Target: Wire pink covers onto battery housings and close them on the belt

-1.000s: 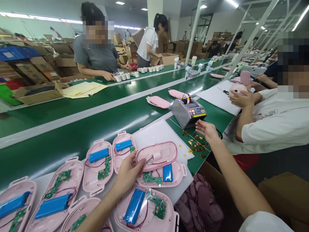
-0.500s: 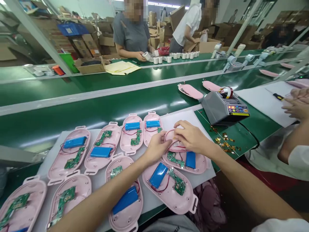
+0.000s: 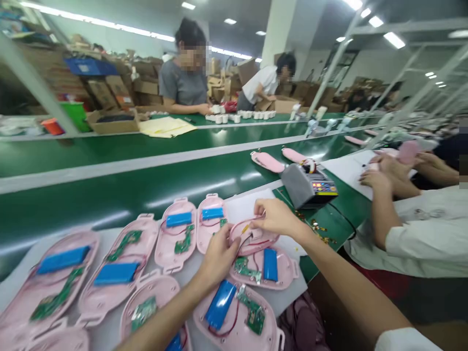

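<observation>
My left hand [image 3: 220, 251] grips the left end of a small pink plastic shell [image 3: 261, 243], its thumb over the rim. Inside the shell lie thin red and dark wires and a small piece of amber tape [image 3: 245, 228]. My right hand [image 3: 275, 217] is closed at the shell's far edge, fingertips pinched together; what they pinch is too small to make out. Directly beneath is a larger pink housing [image 3: 283, 282] with a green circuit board [image 3: 247, 269] and a blue battery pack [image 3: 270, 264]. Nearer me lies another pink housing [image 3: 204, 319] with the same parts.
Several more pink housings [image 3: 163, 253] with boards and batteries cover the white sheet to the left. A grey tape dispenser [image 3: 303, 187] stands at right beside amber tape scraps [image 3: 319, 226]. Co-workers sit at right and stand across the green conveyor [image 3: 109, 195].
My view has tilted up and turned right. My right fingers have drawn back slightly from the shell's inside, leaving the amber tape visible. My left hand keeps its hold.
</observation>
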The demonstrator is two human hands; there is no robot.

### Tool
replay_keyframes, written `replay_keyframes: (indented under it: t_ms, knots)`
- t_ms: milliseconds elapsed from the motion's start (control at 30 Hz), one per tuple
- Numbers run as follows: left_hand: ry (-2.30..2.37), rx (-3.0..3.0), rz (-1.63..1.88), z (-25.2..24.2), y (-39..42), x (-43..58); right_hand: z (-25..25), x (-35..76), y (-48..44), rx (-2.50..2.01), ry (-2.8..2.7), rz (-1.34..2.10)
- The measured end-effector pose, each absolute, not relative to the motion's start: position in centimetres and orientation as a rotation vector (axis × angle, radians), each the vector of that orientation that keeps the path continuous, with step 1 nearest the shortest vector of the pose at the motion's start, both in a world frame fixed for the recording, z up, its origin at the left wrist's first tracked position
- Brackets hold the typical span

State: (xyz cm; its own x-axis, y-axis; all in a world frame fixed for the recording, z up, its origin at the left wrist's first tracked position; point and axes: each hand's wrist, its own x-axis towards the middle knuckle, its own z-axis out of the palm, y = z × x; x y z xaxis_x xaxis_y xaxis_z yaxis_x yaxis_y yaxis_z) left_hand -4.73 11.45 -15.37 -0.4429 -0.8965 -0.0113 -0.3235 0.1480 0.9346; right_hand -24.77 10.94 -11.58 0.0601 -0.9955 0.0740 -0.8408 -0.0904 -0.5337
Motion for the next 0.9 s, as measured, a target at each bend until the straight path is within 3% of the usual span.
replay_keyframes:
  t_ms: [267, 433, 533, 667, 767, 900]
  knots:
    - [-2.401, 0.951, -1.135, -12.5, 11.9, -3.9, -12.1, -24.8, 17.3, -2.339, 1.633, -0.846]
    - [-3.035, 0.302, -0.659, -11.4, 11.4, -3.4, -15.6, -23.4, 22.2, -2.455, 1.666, -0.683]
    - [-3.206, 0.529, -0.602, -8.1, 10.4, -3.1, -18.6, -23.7, 22.6, -2.373, 1.643, -0.555]
    - [-3.088, 0.752, -0.622, -3.9, 11.7, -1.3, -20.6, -25.5, 20.8, -2.349, 1.589, -0.599]
    - [-3.181, 0.394, -0.347, -6.9, 14.2, 0.7, -19.0, -27.0, 14.8, -2.244, 1.845, -0.701]
    - [-3.13, 0.185, 0.293, -17.2, 16.1, 3.0, -15.8, -26.8, 0.1, -1.948, 2.162, -0.639]
